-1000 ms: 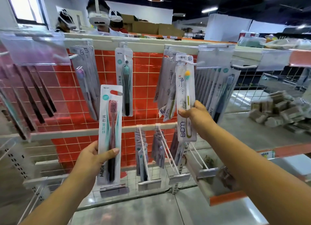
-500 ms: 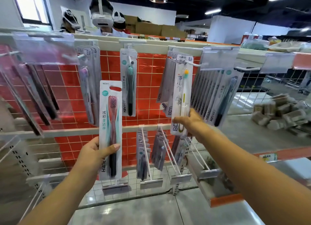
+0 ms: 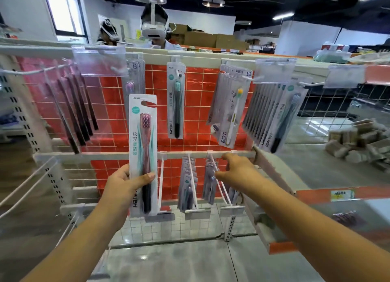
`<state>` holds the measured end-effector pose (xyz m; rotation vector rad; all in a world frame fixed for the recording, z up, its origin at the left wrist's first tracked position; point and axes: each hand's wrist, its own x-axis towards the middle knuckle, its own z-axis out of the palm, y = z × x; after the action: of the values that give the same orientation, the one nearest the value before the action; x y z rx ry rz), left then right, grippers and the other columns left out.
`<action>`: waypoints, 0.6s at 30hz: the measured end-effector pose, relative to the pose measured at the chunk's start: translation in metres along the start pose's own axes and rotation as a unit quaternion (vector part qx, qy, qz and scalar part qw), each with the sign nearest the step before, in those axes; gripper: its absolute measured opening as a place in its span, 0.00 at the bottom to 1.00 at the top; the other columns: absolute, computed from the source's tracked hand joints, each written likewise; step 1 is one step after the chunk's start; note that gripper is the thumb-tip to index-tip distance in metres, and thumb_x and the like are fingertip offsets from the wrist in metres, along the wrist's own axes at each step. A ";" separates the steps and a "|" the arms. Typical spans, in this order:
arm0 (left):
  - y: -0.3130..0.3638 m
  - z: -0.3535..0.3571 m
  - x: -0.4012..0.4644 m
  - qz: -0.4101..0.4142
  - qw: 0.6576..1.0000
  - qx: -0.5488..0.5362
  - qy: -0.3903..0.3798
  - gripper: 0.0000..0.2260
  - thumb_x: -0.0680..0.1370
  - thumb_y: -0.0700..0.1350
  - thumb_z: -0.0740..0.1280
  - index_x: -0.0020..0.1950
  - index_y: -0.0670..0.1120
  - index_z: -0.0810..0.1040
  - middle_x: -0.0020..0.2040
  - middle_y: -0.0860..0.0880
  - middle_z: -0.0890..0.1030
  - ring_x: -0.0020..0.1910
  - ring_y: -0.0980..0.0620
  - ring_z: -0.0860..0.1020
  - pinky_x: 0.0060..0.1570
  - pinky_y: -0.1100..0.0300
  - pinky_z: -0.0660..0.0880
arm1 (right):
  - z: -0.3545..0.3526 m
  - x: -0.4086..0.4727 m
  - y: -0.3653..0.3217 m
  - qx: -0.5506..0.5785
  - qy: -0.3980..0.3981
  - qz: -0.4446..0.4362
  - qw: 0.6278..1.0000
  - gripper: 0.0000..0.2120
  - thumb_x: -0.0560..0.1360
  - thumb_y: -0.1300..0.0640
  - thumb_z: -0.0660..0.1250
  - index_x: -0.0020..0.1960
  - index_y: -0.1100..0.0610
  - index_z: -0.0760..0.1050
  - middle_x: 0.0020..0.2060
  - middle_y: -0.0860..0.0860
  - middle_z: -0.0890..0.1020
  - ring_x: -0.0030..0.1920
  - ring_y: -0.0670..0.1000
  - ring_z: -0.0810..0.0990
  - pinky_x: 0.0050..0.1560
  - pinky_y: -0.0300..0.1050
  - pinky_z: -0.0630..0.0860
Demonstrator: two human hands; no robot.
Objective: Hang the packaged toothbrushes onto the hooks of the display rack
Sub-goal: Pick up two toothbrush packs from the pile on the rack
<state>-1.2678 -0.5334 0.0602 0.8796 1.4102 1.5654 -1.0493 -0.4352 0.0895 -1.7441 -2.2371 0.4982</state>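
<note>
The left hand (image 3: 124,182) holds a pink toothbrush pack (image 3: 143,155) up straight by its bottom, so the hole at the top can slide onto a hook. The right hand (image 3: 236,169) is empty with loose fingers. It has let go of the yellow toothbrush pack (image 3: 230,112), which now hangs on its hook (image 3: 245,77), and dropped lower.

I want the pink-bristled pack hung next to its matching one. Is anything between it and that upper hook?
Nothing visible blocks it. The pink-bristled pack, gripped by the left hand, sits below-left of the hook, which carries one green-bristled pack; open space lies between.
</note>
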 end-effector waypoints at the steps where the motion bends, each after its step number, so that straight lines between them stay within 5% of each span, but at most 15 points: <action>1: 0.002 0.000 -0.005 0.006 1.000 -0.003 -0.001 0.16 0.72 0.37 0.69 0.59 0.41 0.76 0.50 0.44 0.82 0.50 0.46 0.80 0.42 0.56 0.77 | -0.002 -0.006 -0.006 -0.020 0.013 -0.029 0.999 0.22 0.74 0.52 0.66 0.67 0.54 0.67 0.54 0.53 0.77 0.49 0.51 0.77 0.51 0.49 0.77; 9: 0.008 -0.007 -0.046 0.023 1.000 -0.011 0.011 0.15 0.71 0.36 0.70 0.58 0.41 0.77 0.50 0.45 0.83 0.51 0.45 0.82 0.49 0.50 0.79 | -0.008 -0.058 -0.036 -0.040 0.021 -0.126 0.991 0.20 0.76 0.52 0.64 0.66 0.55 0.69 0.58 0.53 0.77 0.54 0.51 0.77 0.56 0.48 0.76; 15: 0.007 -0.014 -0.075 0.008 1.000 -0.024 0.017 0.15 0.71 0.37 0.70 0.58 0.40 0.76 0.50 0.43 0.83 0.51 0.43 0.81 0.50 0.48 0.78 | 0.010 -0.081 -0.047 -0.031 -0.004 -0.155 0.987 0.14 0.77 0.51 0.63 0.59 0.56 0.72 0.47 0.50 0.79 0.42 0.48 0.74 0.35 0.38 0.69; 18: 0.007 -0.019 -0.086 0.000 1.000 -0.026 0.018 0.15 0.72 0.37 0.69 0.59 0.40 0.76 0.51 0.43 0.83 0.51 0.43 0.81 0.46 0.51 0.78 | 0.015 -0.090 -0.053 -0.023 -0.008 -0.160 0.987 0.16 0.77 0.51 0.63 0.62 0.56 0.72 0.45 0.48 0.76 0.42 0.47 0.73 0.40 0.38 0.70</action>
<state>-1.2513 -0.6197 0.0676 0.8243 1.3880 1.6173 -1.0798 -0.5357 0.0983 -1.3643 -2.4937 0.3916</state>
